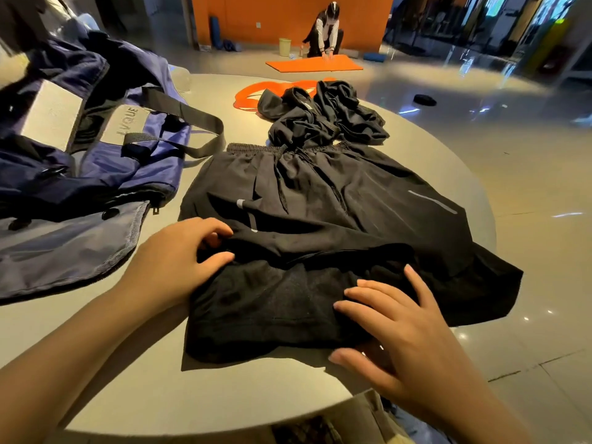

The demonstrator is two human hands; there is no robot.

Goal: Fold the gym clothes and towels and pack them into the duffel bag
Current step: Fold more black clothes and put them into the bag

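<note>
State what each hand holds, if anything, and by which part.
Left hand pinches the black shorts at their left hem edge. Right hand holds nothing; it rests flat on them.

Duffel bag (80, 161) lies left of shorts (320, 213) on table (224, 395).

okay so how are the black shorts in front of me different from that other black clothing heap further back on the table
The black shorts lie spread out flat with the waistband showing; the black heap is crumpled in a bunch. The shorts sit near, with the left hand gripping their edge and the right hand resting flat on them; the heap lies farther back, untouched. Both are black and on the round table.
</note>
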